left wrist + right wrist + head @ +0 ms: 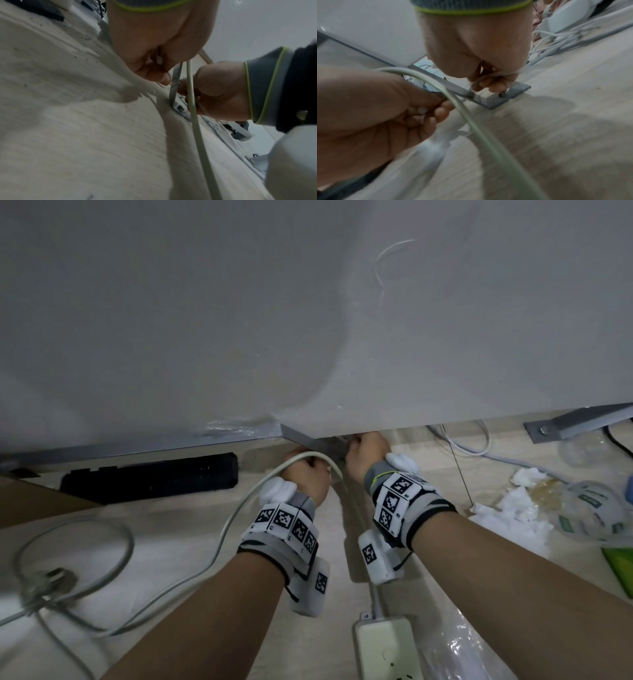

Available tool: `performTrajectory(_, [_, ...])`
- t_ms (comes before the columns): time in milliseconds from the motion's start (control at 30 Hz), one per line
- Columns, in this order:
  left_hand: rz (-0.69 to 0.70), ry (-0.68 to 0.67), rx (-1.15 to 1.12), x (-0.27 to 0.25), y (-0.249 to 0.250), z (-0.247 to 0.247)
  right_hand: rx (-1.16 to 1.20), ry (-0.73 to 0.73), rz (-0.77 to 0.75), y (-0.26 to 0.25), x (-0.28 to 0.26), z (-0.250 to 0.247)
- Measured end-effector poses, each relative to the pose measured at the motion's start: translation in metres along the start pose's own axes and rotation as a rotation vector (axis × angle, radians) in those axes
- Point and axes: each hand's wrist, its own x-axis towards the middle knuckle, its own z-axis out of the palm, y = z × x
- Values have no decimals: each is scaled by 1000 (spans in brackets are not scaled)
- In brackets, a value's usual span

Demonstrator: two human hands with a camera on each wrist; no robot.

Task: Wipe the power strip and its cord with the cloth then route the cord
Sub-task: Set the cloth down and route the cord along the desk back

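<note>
The white power strip (387,648) lies on the floor at the bottom, its end out of frame. Its grey-white cord (236,515) arcs over my left hand (305,474), whose fingers curl round the cord (453,100) beside a metal desk bracket (518,90). Past the hand, the cord (193,108) hangs down toward the floor. My right hand (366,450) reaches under the desk edge. Its curled fingers (496,85) sit on the bracket's bolt, with a thin white wire (496,73) across them. A crumpled white cloth (510,508) lies on the floor to the right.
The white desk (308,320) overhangs both hands and hides the fingertips in the head view. A black bar (150,477) lies under it at left. A loose cord coil with a plug (51,580) is lower left. Plastic bags (599,508) and more cables (472,446) are at right.
</note>
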Motion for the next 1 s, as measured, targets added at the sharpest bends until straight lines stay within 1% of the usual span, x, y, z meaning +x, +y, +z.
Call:
performTrajectory(33, [9, -20, -30, -4, 3, -1, 62, 26, 37, 4, -1, 1])
performTrajectory(100, [-26, -38, -123, -12, 6, -2, 193, -4, 127, 11, -4, 1])
performTrajectory(133, [-53, -21, -166, -14, 7, -1, 262, -27, 169, 12, -9, 0])
performTrajectory(200, [-85, -17, -203, -19, 12, -4, 476, -107, 233, 13, -19, -3])
performTrajectory(267, [-76, 10, -180, -18, 15, -6, 702, -245, 286, 8, -30, -5])
performTrajectory(333, [-54, 32, -142, -17, 17, -7, 780, -331, 306, 2, -38, -6])
performTrajectory(367, [-52, 34, -118, -17, 18, -7, 788, -338, 290, 0, -41, -7])
performTrajectory(400, [-52, 25, -110, -17, 18, -7, 781, -314, 271, 0, -40, -6])
performTrajectory(500, [-64, 14, -107, -18, 15, -5, 759, -192, 181, 3, -41, -2])
performTrajectory(600, [-124, 37, -244, -19, 11, -2, 744, -112, 126, 4, -43, 3])
performTrajectory(633, [-171, 23, -308, -18, 10, -1, 736, -90, 116, 4, -43, 3])
performTrajectory(733, [-379, -149, -574, -15, 8, 0, 694, -45, 118, 5, -37, -2])
performTrajectory(767, [-434, -180, -675, -15, 9, 0, 696, -40, 121, 5, -36, -4])
performTrajectory(833, [-503, -219, -822, -15, 9, -2, 623, -61, 91, 11, -31, -8])
performTrajectory(900, [-548, -260, -918, -16, 8, -4, 555, -135, 51, 18, -27, -10])
performTrajectory(1000, [-572, -320, -976, -16, 4, -6, 610, -261, 35, 25, -26, -10])
